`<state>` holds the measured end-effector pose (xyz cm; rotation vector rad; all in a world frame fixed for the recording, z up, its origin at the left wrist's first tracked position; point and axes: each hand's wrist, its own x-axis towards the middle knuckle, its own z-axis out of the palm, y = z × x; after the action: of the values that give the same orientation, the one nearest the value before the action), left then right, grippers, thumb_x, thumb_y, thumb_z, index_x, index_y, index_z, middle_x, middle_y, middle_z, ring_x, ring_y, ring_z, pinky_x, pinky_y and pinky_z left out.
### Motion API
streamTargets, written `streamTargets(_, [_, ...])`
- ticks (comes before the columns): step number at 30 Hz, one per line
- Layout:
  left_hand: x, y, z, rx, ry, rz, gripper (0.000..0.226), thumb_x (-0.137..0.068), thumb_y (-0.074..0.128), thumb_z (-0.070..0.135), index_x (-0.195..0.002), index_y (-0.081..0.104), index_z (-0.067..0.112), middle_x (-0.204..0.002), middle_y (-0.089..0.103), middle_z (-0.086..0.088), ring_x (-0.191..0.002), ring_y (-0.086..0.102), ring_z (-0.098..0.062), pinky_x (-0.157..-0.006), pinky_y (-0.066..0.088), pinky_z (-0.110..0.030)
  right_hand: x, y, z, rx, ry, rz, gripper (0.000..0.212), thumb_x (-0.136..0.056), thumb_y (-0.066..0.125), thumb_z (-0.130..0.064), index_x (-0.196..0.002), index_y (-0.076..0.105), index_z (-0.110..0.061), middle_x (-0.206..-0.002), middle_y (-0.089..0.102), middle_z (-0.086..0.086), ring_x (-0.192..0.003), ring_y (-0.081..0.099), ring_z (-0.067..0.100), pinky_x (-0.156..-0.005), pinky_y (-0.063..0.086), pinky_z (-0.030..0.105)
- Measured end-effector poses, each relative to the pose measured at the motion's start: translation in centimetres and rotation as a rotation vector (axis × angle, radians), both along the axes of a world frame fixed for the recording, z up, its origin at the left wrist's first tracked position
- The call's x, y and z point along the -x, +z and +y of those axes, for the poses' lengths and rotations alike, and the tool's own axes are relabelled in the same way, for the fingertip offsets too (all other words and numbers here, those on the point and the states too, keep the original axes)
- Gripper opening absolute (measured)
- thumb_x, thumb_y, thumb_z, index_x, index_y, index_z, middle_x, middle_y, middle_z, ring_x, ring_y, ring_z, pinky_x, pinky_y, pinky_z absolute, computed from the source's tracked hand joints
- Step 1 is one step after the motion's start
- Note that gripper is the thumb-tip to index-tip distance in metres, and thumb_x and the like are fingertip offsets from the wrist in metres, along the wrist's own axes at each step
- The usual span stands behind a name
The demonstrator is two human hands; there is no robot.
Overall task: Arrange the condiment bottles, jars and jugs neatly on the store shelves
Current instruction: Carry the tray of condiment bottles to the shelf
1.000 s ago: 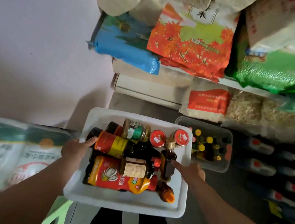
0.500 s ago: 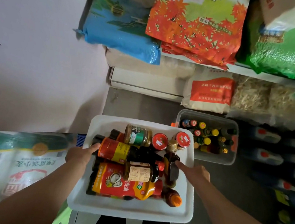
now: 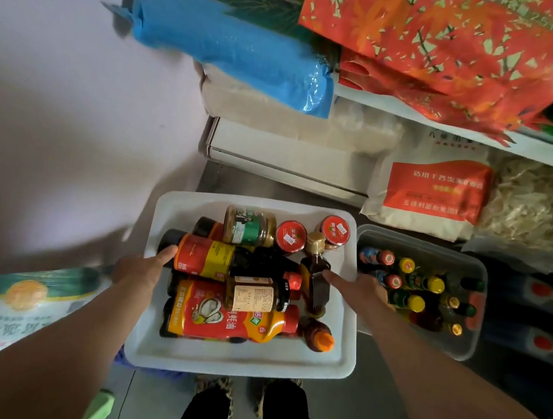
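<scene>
Left hand: your left hand (image 3: 140, 269) is gripping the left rim of the white tray (image 3: 237, 360); the thumb is lying over the edge, touching the red-labelled bottle (image 3: 207, 258)
Right hand: your right hand (image 3: 359, 287) is clasping the right rim; the thumb is reaching in beside the small dark bottle (image 3: 315, 275)
Tray: it is carrying bottles lying flat and jars (image 3: 291, 237) at its far end
Surroundings: a clear bin (image 3: 459, 347) of bottles is sitting just right of the tray

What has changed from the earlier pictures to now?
The white tray of bottles, held by the left hand and right hand, has sunk lower in view and sits closer to the grey bin. The grips and the bottles' layout stayed as they were.
</scene>
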<state>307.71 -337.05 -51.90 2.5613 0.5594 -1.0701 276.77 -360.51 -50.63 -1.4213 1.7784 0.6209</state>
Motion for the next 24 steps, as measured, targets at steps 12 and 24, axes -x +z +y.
streamTargets(12, [-3.2,-10.2,-3.7,0.138,0.133,-0.048,0.098,-0.065,0.084,0.059,-0.136,0.048,0.002,-0.132,0.056,-0.021,-0.123,0.052,-0.039,-0.107,0.042,-0.051,-5.1,-9.2,-7.0,-0.019,0.063,-0.017,0.077,-0.071,0.067,-0.079,-0.106,0.058,-0.011,-0.090,0.063,0.005,-0.076,0.063,0.020,-0.052,0.044,0.027])
streamTargets(24, [-3.1,-18.0,-4.6,0.146,0.180,-0.118,0.095,-0.062,0.086,0.058,-0.133,0.052,0.006,-0.128,0.061,-0.018,-0.118,0.057,-0.039,-0.104,0.045,-0.051,-5.8,-15.9,-8.9,0.030,0.192,0.034,0.075,-0.074,0.064,-0.079,-0.100,0.058,-0.009,-0.086,0.065,0.007,-0.074,0.065,0.022,-0.053,0.045,0.028])
